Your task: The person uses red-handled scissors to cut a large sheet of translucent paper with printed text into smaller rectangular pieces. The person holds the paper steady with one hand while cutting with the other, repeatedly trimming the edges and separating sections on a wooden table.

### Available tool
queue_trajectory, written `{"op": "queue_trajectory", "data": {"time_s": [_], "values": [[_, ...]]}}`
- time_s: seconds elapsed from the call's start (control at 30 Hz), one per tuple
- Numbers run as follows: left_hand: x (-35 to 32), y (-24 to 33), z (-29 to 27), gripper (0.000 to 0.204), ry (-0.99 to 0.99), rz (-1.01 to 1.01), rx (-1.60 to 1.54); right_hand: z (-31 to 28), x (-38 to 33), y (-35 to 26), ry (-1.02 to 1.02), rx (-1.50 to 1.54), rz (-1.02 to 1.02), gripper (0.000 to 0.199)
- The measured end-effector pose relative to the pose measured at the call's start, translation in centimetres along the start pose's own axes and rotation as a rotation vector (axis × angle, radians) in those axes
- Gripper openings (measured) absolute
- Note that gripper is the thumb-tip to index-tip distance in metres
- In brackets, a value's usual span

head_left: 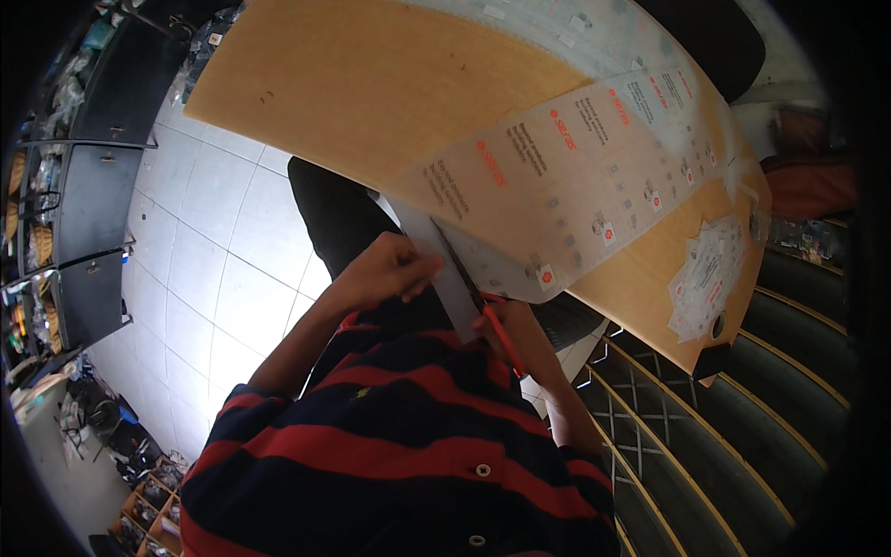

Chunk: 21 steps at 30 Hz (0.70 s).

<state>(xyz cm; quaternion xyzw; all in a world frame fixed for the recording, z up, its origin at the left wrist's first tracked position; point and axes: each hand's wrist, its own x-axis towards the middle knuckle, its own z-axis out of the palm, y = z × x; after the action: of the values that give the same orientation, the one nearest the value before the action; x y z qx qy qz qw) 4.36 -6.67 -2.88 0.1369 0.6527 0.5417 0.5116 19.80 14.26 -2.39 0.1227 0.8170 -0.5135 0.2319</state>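
A long, translucent plastic sheet (594,153) with red and grey print lies across the table, its near end hanging over the front edge toward my lap. My right hand (524,339) is closed around the red handles of a pair of scissors (502,336). The blades point away from me, up along the left edge of the sheet. Left of the blades runs a narrow pale strip (455,302), separated from the sheet along the blades. My left hand (394,272), with fingers curled together, pinches this strip at its left side.
The brown table (343,84) spans the top, with clear plastic (548,28) at its far side. Cut printed pieces (710,278) are piled at its right end. Dark racks with yellow edges (687,455) stand to the right. Black cabinets (97,204) line the left, beyond white floor tiles (200,251).
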Motion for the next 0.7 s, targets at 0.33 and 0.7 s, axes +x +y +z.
{"op": "queue_trajectory", "data": {"time_s": [0.33, 0.7], "values": [[0.5, -0.2, -0.5, 0.035, 0.155, -0.006, -0.006, -0.1, 0.0, -0.5, -0.043, -0.019, 0.027, 0.025], [0.0, 0.7, -0.5, 0.032, 0.022, -0.032, -0.051, 0.3, 1.0, -1.1, -0.056, 0.000, -0.073, 0.034]]}}
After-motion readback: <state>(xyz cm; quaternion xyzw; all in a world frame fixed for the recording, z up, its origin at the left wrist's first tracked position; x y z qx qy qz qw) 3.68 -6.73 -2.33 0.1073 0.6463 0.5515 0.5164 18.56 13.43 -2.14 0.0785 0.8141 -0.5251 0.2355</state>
